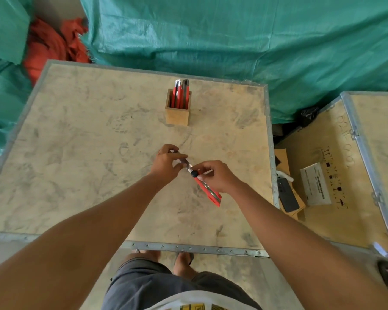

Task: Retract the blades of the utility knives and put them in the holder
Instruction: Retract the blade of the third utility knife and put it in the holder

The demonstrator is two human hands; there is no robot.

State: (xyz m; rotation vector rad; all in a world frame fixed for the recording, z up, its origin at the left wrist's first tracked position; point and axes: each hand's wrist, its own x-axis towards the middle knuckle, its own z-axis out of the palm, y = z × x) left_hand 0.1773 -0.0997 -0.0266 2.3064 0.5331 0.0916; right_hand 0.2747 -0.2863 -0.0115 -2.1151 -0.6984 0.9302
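Note:
I hold a red utility knife (207, 190) over the middle of the plywood crate top (76, 153), its handle end pointing toward me and to the right. My right hand (217, 175) grips the body just behind the black locking knob. My left hand (167, 163) pinches the metal front end, where a short length of blade shows. Farther back stands a square wooden holder (177, 115) with several red utility knives (180, 95) upright in it, tips up.
A second crate (336, 175) stands to the right, with a white label, a phone (287, 195) and a small cardboard box beside it. Green tarpaulin (233, 36) covers things behind the table, with red cloth (52, 45) at the back left. My feet are under the near edge.

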